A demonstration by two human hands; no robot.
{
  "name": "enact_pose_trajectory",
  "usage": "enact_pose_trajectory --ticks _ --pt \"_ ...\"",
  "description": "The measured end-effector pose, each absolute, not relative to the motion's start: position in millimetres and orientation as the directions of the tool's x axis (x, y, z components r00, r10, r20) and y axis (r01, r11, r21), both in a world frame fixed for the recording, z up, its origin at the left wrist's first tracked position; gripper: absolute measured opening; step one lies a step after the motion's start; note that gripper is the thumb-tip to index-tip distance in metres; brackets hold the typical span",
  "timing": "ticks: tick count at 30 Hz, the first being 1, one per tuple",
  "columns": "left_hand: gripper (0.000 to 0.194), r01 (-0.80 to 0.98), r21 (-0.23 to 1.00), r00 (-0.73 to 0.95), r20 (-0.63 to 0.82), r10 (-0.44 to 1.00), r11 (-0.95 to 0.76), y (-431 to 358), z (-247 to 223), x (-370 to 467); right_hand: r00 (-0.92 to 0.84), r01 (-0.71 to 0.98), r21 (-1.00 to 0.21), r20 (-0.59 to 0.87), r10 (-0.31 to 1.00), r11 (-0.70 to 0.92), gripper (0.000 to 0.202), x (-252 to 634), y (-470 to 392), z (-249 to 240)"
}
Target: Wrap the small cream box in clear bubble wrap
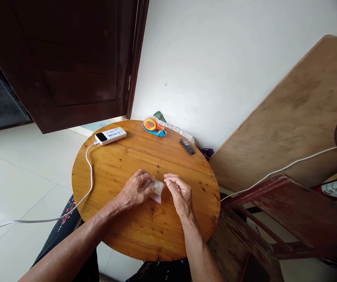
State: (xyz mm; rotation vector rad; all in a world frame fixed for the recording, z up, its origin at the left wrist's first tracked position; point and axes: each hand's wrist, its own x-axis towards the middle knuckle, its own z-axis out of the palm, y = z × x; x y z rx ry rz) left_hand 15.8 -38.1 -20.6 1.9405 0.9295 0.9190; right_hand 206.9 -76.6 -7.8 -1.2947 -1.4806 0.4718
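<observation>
A small, pale, see-through plastic packet lies on the round wooden table, near its middle. My left hand grips the packet's left side, its thumb on the near side and the fingers over the far side. Just right of the packet, and apart from it, is my right hand. Its thumb and fingertips are pinched together; whatever may be between them is too small to make out. What the packet contains cannot be told.
A white power bank with a white cable sits at the back left. Toward the wall are an orange and blue tape dispenser and a blurred dark object. A wooden chair stands right of the table.
</observation>
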Motion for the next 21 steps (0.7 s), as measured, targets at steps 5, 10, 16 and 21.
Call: enact_pose_trajectory --ticks 5,10,16,21 --pt "0.031 0.236 0.88 0.445 0.28 0.851 -0.413 -38.0 -20.7 15.2 0.012 0.469 -0.786 0.462 0.887 0.403 0.01 206.2 -78.4 -4.9" --pt "0.025 0.271 0.889 0.344 0.269 0.9 -0.369 -36.3 -19.5 14.0 -0.101 0.484 -0.79 0.378 0.92 0.377 0.026 203.3 -79.9 -3.4" --pt "0.022 0.304 0.905 0.343 0.188 0.92 -0.299 -35.4 -24.3 17.8 -0.002 0.492 -0.803 0.385 0.923 0.336 0.009 200.7 -76.0 -7.9" --pt "0.02 0.329 0.893 0.355 0.183 0.917 -0.306 -36.2 -25.7 19.6 0.149 0.457 -0.849 0.366 0.919 0.264 0.012 207.1 -74.1 -8.5"
